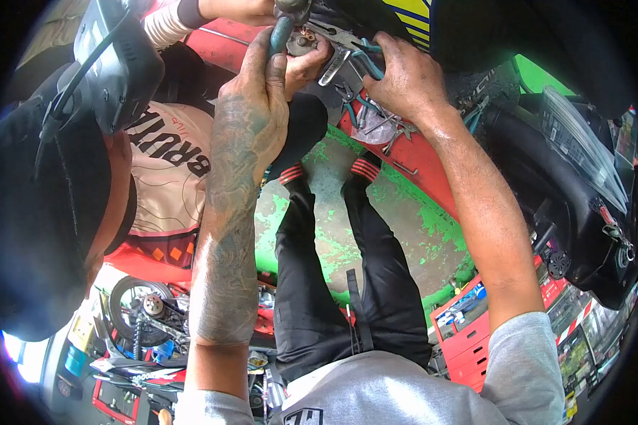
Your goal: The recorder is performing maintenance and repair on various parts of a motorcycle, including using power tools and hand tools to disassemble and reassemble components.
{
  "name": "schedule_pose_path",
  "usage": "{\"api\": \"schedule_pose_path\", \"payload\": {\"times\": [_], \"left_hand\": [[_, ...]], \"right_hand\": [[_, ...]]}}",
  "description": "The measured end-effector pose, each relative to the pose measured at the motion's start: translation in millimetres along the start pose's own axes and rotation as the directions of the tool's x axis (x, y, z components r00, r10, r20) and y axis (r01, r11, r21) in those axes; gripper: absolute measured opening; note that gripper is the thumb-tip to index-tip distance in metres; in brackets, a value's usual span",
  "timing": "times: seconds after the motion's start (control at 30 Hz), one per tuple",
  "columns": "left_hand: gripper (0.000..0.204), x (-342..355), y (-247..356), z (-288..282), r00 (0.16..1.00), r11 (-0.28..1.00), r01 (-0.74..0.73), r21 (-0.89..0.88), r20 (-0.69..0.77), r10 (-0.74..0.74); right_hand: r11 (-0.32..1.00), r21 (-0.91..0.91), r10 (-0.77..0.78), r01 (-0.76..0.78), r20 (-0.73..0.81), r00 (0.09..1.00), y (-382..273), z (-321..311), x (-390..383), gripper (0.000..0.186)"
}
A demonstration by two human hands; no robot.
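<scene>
My left hand is closed around the blue-grey handle of a hammer, its dark head at the top edge. Below and beside that head, a co-worker's hand steadies a round metal part with copper-coloured bits on it. My right hand grips blue-handled pliers to the right of the part. A silver metal tool lies between the pliers and the co-worker's fingers; whether it touches the pliers I cannot tell. Another hand of the co-worker reaches in near the hammer head.
Several pliers, a clear plastic bag and a hex key lie on a red surface. The co-worker in a black cap is close on my left. Black motorcycle bodywork stands at right, a red tool cabinet below it.
</scene>
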State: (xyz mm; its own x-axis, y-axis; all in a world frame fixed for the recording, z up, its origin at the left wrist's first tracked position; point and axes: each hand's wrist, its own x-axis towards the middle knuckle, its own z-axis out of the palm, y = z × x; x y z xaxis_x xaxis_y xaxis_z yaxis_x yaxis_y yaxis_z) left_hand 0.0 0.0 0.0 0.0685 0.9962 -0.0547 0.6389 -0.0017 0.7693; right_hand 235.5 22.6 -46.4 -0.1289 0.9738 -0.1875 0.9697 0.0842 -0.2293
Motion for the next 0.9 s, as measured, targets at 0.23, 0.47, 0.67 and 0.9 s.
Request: {"api": "schedule_pose_path", "payload": {"times": [0.23,0.47,0.67,0.9], "left_hand": [[0.041,1.1,-0.8,0.7,1.000,1.000,-0.006,0.008,0.022,0.006],[0.041,4.3,-1.6,1.2,1.000,0.998,-0.015,0.056,0.021,0.014],[0.041,4.7,2.3,-3.1,0.995,0.997,0.061,0.042,0.072,-0.064],[0.042,5.2,3.3,-3.7,0.998,0.998,0.032,0.060,0.051,-0.035]], "right_hand": [[1.000,0.025,-0.013,0.013,-0.022,1.000,-0.7,0.1,-1.1,0.068],[0.999,0.022,-0.040,0.041,-0.044,0.998,-0.2,-1.5,-0.8,0.063],[0.999,0.023,-0.037,0.038,-0.015,0.999,1.5,-2.0,-0.7,0.062],[0.999,0.017,-0.031,0.031,-0.013,0.999,0.2,-1.4,0.0,0.062]]}}
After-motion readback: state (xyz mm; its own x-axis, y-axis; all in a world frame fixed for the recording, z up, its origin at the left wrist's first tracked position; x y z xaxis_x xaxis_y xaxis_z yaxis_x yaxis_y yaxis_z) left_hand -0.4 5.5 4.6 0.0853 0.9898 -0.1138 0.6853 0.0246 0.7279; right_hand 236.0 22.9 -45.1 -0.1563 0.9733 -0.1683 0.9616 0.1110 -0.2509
